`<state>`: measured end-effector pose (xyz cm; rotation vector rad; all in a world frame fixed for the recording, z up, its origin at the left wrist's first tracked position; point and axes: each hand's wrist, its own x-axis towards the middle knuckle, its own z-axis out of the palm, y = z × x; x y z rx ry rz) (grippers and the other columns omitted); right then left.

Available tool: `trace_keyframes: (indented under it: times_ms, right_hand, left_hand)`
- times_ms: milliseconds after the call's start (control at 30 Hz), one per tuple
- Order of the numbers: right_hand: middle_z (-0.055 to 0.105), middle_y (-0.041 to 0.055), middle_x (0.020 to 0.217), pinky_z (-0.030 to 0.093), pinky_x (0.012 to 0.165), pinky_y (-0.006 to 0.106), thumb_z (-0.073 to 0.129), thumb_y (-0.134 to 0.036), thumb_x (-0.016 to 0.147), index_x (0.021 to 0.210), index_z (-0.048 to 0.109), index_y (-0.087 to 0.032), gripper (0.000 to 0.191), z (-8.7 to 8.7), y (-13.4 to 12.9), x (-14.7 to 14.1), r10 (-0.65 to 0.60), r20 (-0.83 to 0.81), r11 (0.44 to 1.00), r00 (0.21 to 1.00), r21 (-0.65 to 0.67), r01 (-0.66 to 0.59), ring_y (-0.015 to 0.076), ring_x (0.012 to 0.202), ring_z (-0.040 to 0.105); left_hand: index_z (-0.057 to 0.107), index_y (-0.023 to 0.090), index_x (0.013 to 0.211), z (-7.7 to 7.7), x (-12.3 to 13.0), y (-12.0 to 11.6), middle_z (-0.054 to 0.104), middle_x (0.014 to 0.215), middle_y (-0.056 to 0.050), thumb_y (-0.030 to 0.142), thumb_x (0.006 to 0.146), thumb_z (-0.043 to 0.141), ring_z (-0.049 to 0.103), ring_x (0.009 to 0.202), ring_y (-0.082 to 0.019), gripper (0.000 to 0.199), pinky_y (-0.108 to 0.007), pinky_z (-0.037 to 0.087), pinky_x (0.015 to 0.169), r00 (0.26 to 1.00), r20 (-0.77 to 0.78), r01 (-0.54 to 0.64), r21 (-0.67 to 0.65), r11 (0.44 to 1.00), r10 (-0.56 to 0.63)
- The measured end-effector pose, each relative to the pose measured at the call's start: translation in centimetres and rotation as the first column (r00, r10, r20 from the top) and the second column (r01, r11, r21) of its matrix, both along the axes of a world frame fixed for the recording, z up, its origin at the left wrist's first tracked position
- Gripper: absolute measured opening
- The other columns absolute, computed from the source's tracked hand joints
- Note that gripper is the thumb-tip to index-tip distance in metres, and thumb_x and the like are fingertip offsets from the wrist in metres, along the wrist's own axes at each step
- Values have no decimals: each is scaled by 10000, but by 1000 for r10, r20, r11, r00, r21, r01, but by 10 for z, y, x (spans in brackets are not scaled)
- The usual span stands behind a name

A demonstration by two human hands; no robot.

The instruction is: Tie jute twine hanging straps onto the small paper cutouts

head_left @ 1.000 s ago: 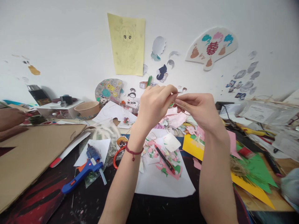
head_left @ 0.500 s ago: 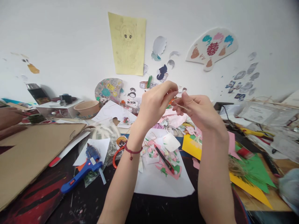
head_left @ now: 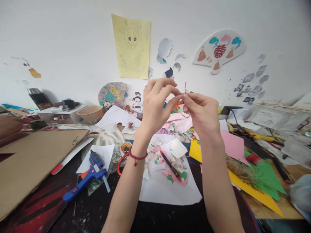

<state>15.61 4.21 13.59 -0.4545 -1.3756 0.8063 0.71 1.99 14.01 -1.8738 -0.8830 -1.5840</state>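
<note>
A thin piece of brown twine is pinched between my two hands, raised above the table. One end sticks straight up, and a loop of it hangs below the fingers. My left hand, with a red cord bracelet at the wrist, meets the twine with thumb and forefinger while its other fingers curve loosely above. My right hand grips the twine between thumb and forefinger, its tips touching or almost touching those of the left. Beneath them lies a white paper sheet with pink and green paper scraps and a dark pen.
A blue glue gun rests at left near a cardboard sheet. Orange-handled scissors lie beside my left forearm. At right are a twine bundle and green paper. Another person's hand shows at far left.
The twine's end now points upward, and a loop hangs below. My left hand has tilted back with its fingers spread more; my right hand has shifted slightly left, fingertips closer together.
</note>
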Motion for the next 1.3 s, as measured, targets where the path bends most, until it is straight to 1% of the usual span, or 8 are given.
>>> trace_keyframes:
  times_ms: [167, 500, 667, 767, 933, 1033, 1167, 1300]
  right_hand:
    - [682, -10, 664, 416, 476, 252, 870, -337, 720, 803, 788, -205, 176, -1, 2, -3, -41, -43, 999, 998, 31, 43, 72, 475, 489]
    - [592, -18, 570, 316, 429, 249, 828, -308, 750, 811, 791, -147, 176, 0, 1, 6, -10, 240, 999, 971, 47, -1, 66, 458, 427]
    - [657, -1, 646, 341, 443, 259, 786, -276, 786, 837, 796, -185, 104, -1, 3, 11, -69, 307, 990, 949, 138, 27, 77, 477, 461]
    - [686, -3, 657, 385, 449, 272, 783, -292, 798, 848, 794, -223, 86, -1, 5, 16, -124, 333, 982, 935, 177, 67, 92, 467, 494]
    - [752, -3, 775, 506, 606, 303, 778, -248, 812, 848, 793, -259, 41, 1, 0, 21, -326, 414, 917, 850, 358, 177, 136, 624, 627]
    - [768, 0, 810, 521, 690, 320, 771, -230, 817, 842, 794, -253, 41, 2, -4, 21, -400, 438, 875, 805, 445, 192, 154, 701, 652]
    - [770, 2, 794, 518, 682, 315, 757, -197, 817, 817, 795, -246, 62, 2, -7, 18, -432, 444, 861, 785, 462, 212, 149, 688, 649]
    - [779, 11, 798, 563, 695, 333, 758, -186, 802, 807, 801, -243, 72, 0, -6, 12, -359, 374, 902, 855, 373, 216, 168, 711, 701]
  left_hand:
    - [631, 235, 916, -1, 0, 2, 704, 1118, -38, 348, 982, 593, 562, 1091, -226, 136, -429, 416, 1007, 999, 2, -52, -9, 999, 52]
    - [675, 247, 896, -5, -4, 4, 722, 1212, 6, 302, 985, 590, 537, 1146, -225, 134, -422, 383, 991, 990, -126, -62, -6, 998, 61]
    - [671, 239, 912, -6, -6, 5, 764, 922, 24, 326, 1011, 562, 607, 913, -171, 171, -376, 360, 890, 993, -110, -39, -62, 997, 32]
    - [674, 244, 871, -6, -5, 4, 763, 861, 48, 317, 984, 618, 616, 833, -147, 146, -373, 342, 867, 998, -60, -21, -77, 997, 16]
    - [695, 236, 846, -5, -6, 3, 758, 811, 41, 277, 925, 703, 642, 814, -139, 89, -345, 388, 841, 996, -3, 86, -143, 986, -88]
    - [710, 220, 831, -4, -8, 4, 753, 794, 17, 291, 928, 693, 640, 780, -137, 121, -317, 428, 777, 984, 32, 177, -192, 965, -174]
    - [730, 201, 789, -3, -9, 6, 716, 699, 10, 351, 938, 670, 591, 649, -111, 220, -289, 441, 687, 959, 72, 285, -239, 928, -275]
    - [747, 184, 795, -2, -10, 6, 723, 697, -8, 366, 957, 640, 607, 657, -108, 266, -268, 471, 681, 912, 169, 407, -264, 874, -374]
